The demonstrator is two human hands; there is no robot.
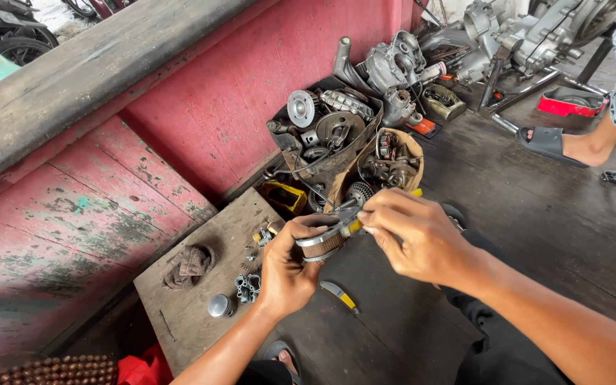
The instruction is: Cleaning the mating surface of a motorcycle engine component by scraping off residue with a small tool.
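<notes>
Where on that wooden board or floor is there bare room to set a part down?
The worn wooden board is bare along its near edge, below the crumpled brown rag and round silver cap. The dark plank floor right of the open cardboard boxes of engine parts is free. It is crowded around the left hand, with small metal parts.

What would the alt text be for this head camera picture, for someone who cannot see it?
A person's left hand grips a round metal part while the right hand works at it with a yellow-handled tool, over a dark wooden floor. Behind are boxes of greasy engine parts against a red wall; a wooden board holds a rag and small pieces.
</notes>
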